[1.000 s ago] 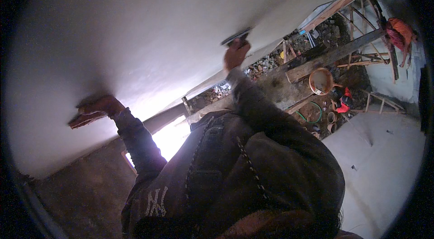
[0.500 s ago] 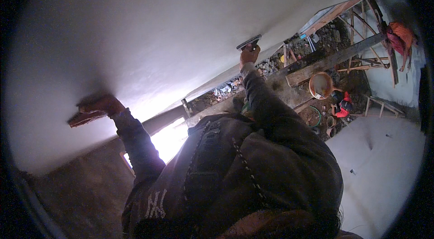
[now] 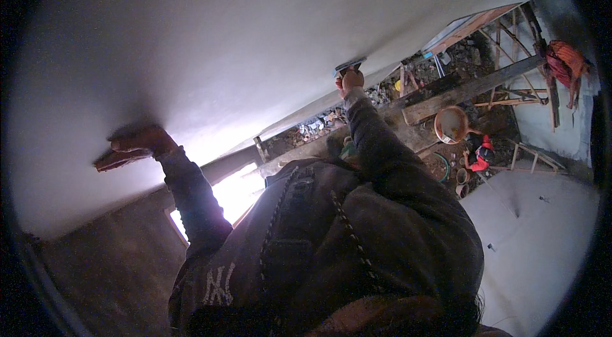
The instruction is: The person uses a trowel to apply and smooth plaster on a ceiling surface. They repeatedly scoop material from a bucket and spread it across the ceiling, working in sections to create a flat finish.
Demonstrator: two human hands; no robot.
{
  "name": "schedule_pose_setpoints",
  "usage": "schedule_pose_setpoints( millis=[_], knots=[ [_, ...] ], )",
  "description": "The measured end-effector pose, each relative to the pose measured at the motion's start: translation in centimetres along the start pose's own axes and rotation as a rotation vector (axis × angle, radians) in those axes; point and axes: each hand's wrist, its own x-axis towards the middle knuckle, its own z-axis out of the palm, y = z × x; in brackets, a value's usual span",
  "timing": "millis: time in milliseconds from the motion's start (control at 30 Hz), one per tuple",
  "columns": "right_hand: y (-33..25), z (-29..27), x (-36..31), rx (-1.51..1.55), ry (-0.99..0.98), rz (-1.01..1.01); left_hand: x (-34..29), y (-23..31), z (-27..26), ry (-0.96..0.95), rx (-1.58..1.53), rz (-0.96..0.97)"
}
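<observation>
A broad pale plastered wall point(image 3: 255, 43) fills the upper part of the view. My right hand point(image 3: 350, 79) is closed around the handle of a plastering trowel point(image 3: 352, 64), whose narrow flat blade lies against the wall surface. To the left, my left hand point(image 3: 145, 142) rests on the wall with its fingers stretched out and apart, and it shows no tool. Both arms reach outward in dark sleeves, and a shadow falls on the wall around my left hand.
A wooden plank point(image 3: 472, 85) runs across the right side above rubble-strewn ground. Below it, a person in red point(image 3: 483, 153) touches a round orange tub point(image 3: 451, 124). Another person in orange point(image 3: 566, 69) is at far right by wooden scaffolding point(image 3: 510, 37). A bright window point(image 3: 236, 197) is at left.
The trowel and my right hand have shifted slightly, and the blade is tilted a little differently. My left hand keeps its place on the wall. The person in red has moved slightly left.
</observation>
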Motion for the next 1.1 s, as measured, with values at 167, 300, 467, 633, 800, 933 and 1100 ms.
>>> schedule_pose_setpoints(
  millis=[167,300,467,633,800,933,1100],
  knots=[
    [-3.5,-0.2,0.5,-0.057,0.004,-0.578,0.8,-0.4,-1.4,-0.012,0.074,0.080],
    [-13.7,1.1,-4.6,-0.297,0.174,-1.016,0.0,-1.8,-0.9,-0.025,0.159,0.140],
    [-11.8,0.4,-3.6,-0.504,0.190,-1.162,0.3,-1.8,-1.0,-0.042,0.193,0.175],
    [-2.6,-1.5,0.0,-0.521,0.046,-0.695,1.0,-1.5,-1.8,-0.046,0.217,0.191],
    [-8.1,-0.1,-3.4,-0.570,0.119,-1.173,0.2,-2.6,-1.5,-0.065,0.270,0.242],
    [-7.3,0.0,-3.4,-0.415,0.073,-0.990,0.9,-2.4,-2.1,-0.060,0.286,0.268],
    [-2.8,-0.3,-3.6,-0.288,-0.090,-0.264,1.3,-2.2,-2.4,-0.045,0.349,0.314]
  ],
)
